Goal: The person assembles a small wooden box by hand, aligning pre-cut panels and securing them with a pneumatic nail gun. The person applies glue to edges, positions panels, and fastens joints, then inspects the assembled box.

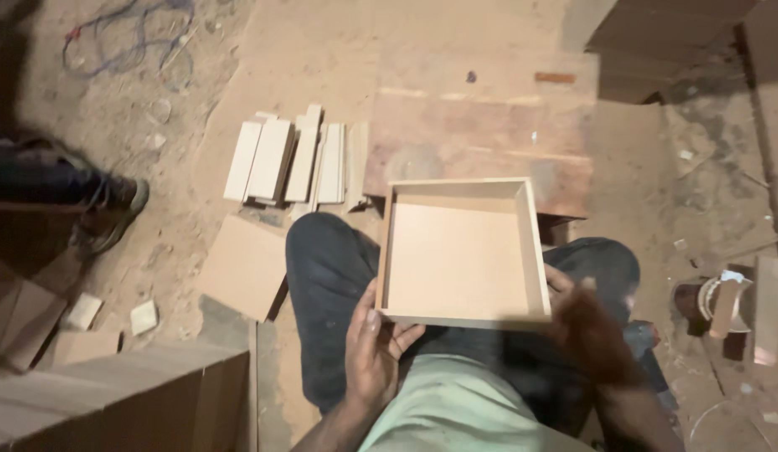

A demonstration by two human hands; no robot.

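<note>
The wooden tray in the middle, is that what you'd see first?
Yes. The shallow square wooden tray sits on the person's lap, with the left hand under its near left corner and the right hand at its right corner. Beyond the knees, pale wood strips lie on the dusty floor.

I see my left hand (374, 345) gripping the near edge of a shallow square wooden tray (461, 251) over my knees; my blurred right hand (583, 328) seems to hold its right corner.
</note>
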